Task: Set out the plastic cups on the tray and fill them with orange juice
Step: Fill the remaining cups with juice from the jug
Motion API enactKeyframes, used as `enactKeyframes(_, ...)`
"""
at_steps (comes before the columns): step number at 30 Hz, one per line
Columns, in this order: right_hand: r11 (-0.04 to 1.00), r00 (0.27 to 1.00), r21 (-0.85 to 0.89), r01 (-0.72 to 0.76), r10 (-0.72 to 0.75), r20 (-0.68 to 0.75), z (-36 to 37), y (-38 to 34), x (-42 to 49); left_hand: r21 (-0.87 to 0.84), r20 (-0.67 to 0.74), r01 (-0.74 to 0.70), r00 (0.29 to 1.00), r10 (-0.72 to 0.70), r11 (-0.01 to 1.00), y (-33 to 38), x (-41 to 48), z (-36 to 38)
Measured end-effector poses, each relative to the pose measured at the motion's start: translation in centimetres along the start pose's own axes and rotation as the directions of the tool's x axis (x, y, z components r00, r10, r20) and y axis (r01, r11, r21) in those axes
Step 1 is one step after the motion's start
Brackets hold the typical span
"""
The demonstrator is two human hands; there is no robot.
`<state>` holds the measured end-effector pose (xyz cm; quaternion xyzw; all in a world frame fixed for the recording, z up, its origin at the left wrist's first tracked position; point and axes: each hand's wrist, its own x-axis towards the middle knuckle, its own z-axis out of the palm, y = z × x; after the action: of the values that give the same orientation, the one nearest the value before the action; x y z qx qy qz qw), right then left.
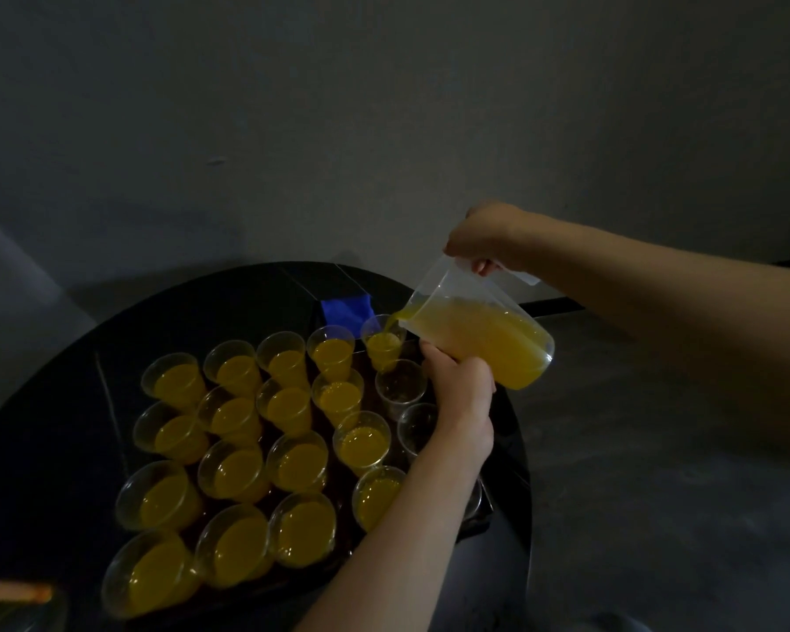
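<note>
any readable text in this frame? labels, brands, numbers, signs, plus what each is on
None readable.
The clear jug shows no legible graduations or label, the plastic cups look plain, and the blue item behind them shows no print. The frame is dim, so faint marks could be missed.

Round black table [87, 380], dark tray [475, 529] (barely lit) on it, blue item [344, 312] beyond

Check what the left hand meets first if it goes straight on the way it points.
The juice jug: the left hand points up and away and touches the jug's underside, so nothing lies between. What lies beyond the jug is unclear.
</note>
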<state>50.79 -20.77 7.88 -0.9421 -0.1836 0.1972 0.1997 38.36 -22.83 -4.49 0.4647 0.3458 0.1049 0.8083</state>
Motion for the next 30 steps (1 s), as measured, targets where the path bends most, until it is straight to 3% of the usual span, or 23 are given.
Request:
enactKeyframes(17, 0.998, 0.999, 0.063, 0.015, -0.012, -0.053, 0.5, 0.2, 0.3, -0.067, -0.004, -0.044, 0.999, 0.044, 0.997, -0.8, 1.5, -0.7)
enactKeyframes(30, 0.984, 0.987, 0.166, 0.058, -0.031, -0.158, 0.4, 1.5, -1.7, 0.018, -0.043, -0.133, 0.990, 0.134, 0.991, -0.3, 0.3, -1.3)
